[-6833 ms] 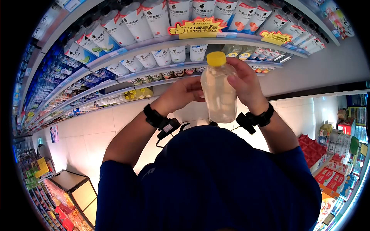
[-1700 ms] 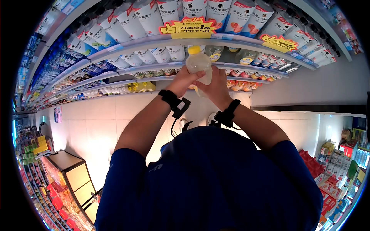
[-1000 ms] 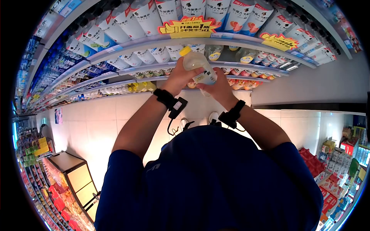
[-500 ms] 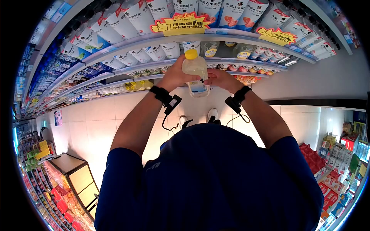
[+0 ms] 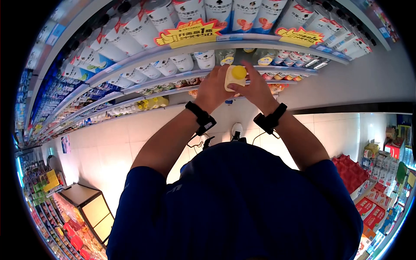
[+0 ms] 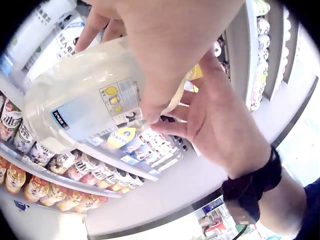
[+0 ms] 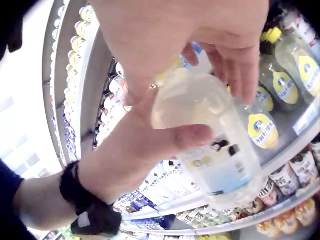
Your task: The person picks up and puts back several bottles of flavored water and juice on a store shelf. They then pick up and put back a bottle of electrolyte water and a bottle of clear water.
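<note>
My left hand grips a clear plastic bottle of pale, cloudy drink, in front of the drinks shelves. Its yellow cap faces up toward the head camera. In the right wrist view, the left thumb lies across the bottle above a light blue and white label. Loosely bent, the fingers of my right hand are around the cap end, with the thumb overlapping the bottle's shoulder in the head view. The left wrist view shows the label's printed yellow pictures and the right palm.
A shelf edge with yellow promotional signs runs above the hands, under white-labelled bottles. Lemon-labelled bottles stand close behind the held bottle. Below is a pale tiled floor; a red crate stands at the right.
Both hands shift the bottle right. First upright and label-out, then slanted, its cap now tips toward the head camera. The right hand, at the bottle's side half a second ago, comes up beside the cap.
</note>
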Motion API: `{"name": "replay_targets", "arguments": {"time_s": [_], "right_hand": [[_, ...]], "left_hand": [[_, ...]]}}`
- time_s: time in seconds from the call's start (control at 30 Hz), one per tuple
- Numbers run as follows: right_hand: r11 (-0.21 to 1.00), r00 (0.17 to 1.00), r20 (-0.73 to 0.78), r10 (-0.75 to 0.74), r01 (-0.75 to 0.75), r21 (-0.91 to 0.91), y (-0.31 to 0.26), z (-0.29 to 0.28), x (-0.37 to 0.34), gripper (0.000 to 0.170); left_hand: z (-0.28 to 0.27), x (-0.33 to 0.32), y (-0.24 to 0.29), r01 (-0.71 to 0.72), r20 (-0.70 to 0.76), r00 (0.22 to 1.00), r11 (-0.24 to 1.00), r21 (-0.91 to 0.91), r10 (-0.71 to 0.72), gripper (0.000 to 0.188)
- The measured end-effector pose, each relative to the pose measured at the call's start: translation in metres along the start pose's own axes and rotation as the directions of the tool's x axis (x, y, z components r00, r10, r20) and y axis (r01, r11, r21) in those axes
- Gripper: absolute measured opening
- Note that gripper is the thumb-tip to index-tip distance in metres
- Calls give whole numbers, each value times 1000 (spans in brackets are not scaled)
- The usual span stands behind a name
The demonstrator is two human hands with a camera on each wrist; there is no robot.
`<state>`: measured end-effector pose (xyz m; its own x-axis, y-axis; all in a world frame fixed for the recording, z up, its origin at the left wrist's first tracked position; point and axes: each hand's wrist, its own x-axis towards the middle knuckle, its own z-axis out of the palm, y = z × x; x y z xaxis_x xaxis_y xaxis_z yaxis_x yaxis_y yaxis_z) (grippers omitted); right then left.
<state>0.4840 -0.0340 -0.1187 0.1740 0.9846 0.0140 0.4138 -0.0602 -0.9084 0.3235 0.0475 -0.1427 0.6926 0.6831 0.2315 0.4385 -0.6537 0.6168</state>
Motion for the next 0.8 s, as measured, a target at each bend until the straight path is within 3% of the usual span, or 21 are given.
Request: {"name": "replay_targets", "arguments": {"time_s": [0.03, 0.07, 0.13, 0.17, 0.2, 0.23, 0.27, 0.3, 0.4, 0.43, 0.47, 0.53, 0.6, 0.67, 0.7, 0.77, 0.8], "right_hand": [[985, 998, -28, 59, -62, -158, -7, -5, -2, 87], [984, 997, -38, 70, -76, -158, 2, -8, -2, 87], [993, 998, 1, -61, 61, -98, 19, -18, 6, 82], [995, 996, 89, -30, 38, -89, 28, -29, 6, 85], [996, 996, 82, -22, 29, -86, 41, -38, 7, 85], [997, 973, 229, -20, 3, 75, 55, -45, 9, 94], [972, 928, 369, -44, -46, 230, 69, -51, 9, 103], [977, 893, 449, 21, -114, 181, 68, -60, 6, 114], [975, 839, 536, 95, -187, 121, 48, -78, -2, 106], [986, 804, 574, 156, -159, -45, 35, -82, 1, 109], [986, 804, 574, 154, -161, -39, 37, -80, 1, 109], [988, 791, 602, -107, 20, 150, 40, -76, 0, 109], [980, 827, 550, -111, 0, 198, 45, -71, -5, 109], [971, 860, 510, -15, -108, 211, 57, -66, -9, 108], [974, 854, 516, -72, -51, 220, 50, -66, -8, 103], [965, 887, 461, -33, -92, 244, 67, -63, -12, 100], [954, 913, 408, 11, -131, 269, 74, -62, -13, 98]], "left_hand": [[8, 3, 2, 28, 17, 999, 999, 16, -28, 88], [14, 5, 2, 21, 29, 999, 1000, 9, -21, 88], [20, 12, 0, 23, 51, 999, 993, -113, -17, 86], [21, 16, -2, 19, 60, 998, 993, -116, -12, 86], [21, 19, -4, 30, 123, 992, 969, -247, 1, 88], [18, 22, -4, 51, 182, 983, 928, -370, 19, 90], [16, 25, -4, 53, 189, 982, 928, -369, 20, 90], [8, 30, 1, 54, 295, 953, 921, -387, 68, 93], [-10, 46, 21, 35, 481, 857, 911, -411, 184, 96], [-16, 50, 28, 14, 556, 794, 906, -422, 247, 97], [-21, 53, 34, 16, 560, 791, 908, -419, 245, 97], [-30, 59, 44, 59, 631, 709, 865, -499, 315, 97], [-32, 64, 44, 92, 644, 688, 839, -536, 335, 95], [-27, 67, 39, -180, 541, 701, 849, -497, 465, 94], [-27, 66, 38, -180, 543, 700, 851, -494, 464, 94], [-27, 62, 36, -99, 610, 744, 947, -304, 274, 89], [-12, 55, 24, -98, 612, 743, 949, -299, 270, 89]]}}
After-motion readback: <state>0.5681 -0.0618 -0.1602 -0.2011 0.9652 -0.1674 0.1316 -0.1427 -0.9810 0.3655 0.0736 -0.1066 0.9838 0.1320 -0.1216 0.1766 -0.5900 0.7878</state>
